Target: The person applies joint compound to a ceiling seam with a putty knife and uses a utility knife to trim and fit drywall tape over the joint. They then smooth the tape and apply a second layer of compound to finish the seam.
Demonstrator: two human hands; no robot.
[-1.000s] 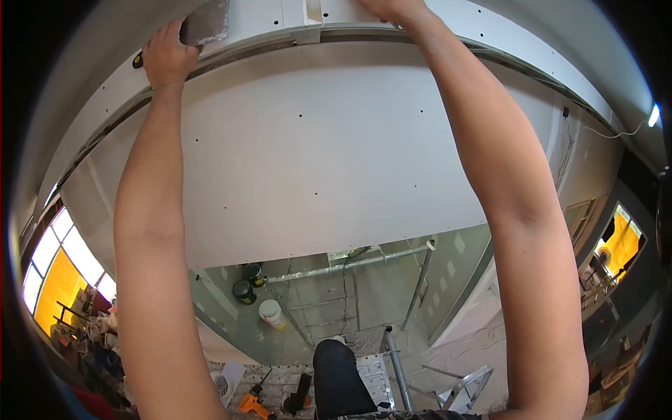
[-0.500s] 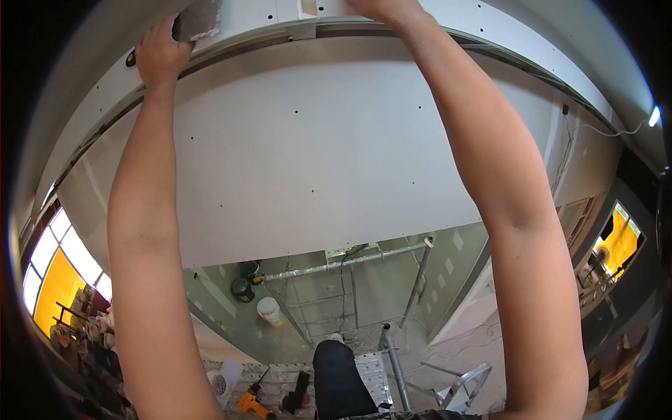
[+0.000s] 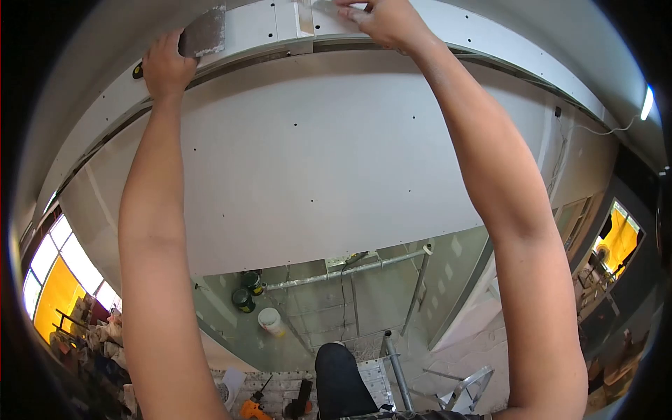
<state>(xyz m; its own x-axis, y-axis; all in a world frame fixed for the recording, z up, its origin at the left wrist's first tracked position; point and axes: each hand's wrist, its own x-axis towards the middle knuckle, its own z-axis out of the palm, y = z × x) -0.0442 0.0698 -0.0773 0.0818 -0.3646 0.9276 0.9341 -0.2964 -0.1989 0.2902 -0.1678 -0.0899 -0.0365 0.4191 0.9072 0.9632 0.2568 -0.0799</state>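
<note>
My left hand is closed round a wide metal blade with pale compound along its edge, held at the upper left against the white panel strip. A black and yellow handle end pokes out beside that hand. My right hand grips a small putty knife at the top, close to a gap with a pale, smeared edge in the strip. Below both hands is a large white board dotted with dark screw spots.
Below are a metal scaffold rail, dark green buckets, a white bucket and a stepladder. An orange drill lies on the platform beside my knee. A lit tube is at the right.
The view has tilted up slightly. My right hand has moved left and down into fuller view, showing the putty knife. My left hand still holds the wide blade.
</note>
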